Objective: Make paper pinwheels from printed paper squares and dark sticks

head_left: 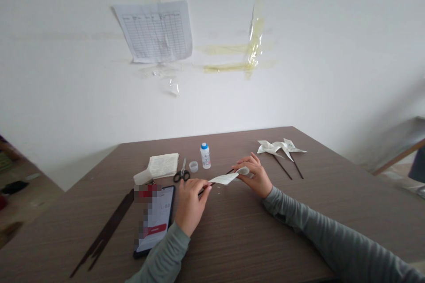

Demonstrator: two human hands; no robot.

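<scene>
Between my two hands, above the middle of the table, is a curled piece of white printed paper [226, 179]. My left hand [191, 203] pinches its left end, where part of a thin dark stick [201, 192] shows beside the fingers. The paper's right end is held by my right hand [255, 176], its thumb underneath and fingers over the top. More of a dark stick shows behind the paper, near the right fingertips. Two paper pinwheels [272, 147] on dark sticks lie together at the back right.
A white bottle with a blue cap [205, 156] stands behind my hands, with a small clear cap [193, 166], scissors [182, 172] and stacked paper squares [163, 165] leftward. A phone [156, 223] and several dark sticks [108, 225] lie left. Behind the table [239, 234] is a wall.
</scene>
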